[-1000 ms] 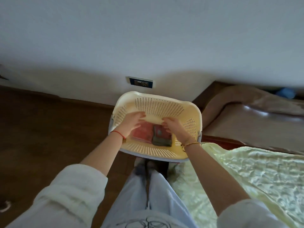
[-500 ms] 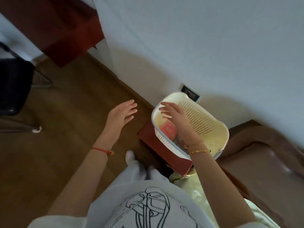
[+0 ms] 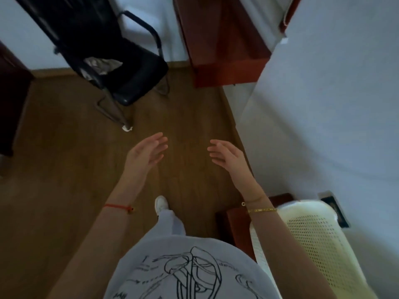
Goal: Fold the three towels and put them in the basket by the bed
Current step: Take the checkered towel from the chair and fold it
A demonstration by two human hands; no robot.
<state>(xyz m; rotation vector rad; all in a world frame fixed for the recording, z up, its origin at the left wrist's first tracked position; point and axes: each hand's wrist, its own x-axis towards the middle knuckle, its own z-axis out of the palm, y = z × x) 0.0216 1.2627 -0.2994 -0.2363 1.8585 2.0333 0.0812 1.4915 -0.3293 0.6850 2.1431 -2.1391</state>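
Observation:
The cream perforated basket point(image 3: 319, 238) stands at the lower right on a dark red wooden stand point(image 3: 233, 221), partly behind my right forearm. Its inside is hidden, so no towels show. My left hand point(image 3: 146, 154) hovers over the wooden floor with relaxed, straight fingers and holds nothing. My right hand point(image 3: 226, 155) hovers beside it, also with loose fingers and nothing in it, well away from the basket.
A black chair point(image 3: 121, 61) with a crumpled grey cloth point(image 3: 99, 66) on its seat stands ahead on the wooden floor. A red-brown cabinet point(image 3: 224, 44) sits at the back beside a white wall point(image 3: 323, 104). A wall socket point(image 3: 333, 208) is behind the basket.
Both hands have left the basket and now hang over the floor holding nothing. The view has swung left, so the basket slid to the lower right and the chair came into view.

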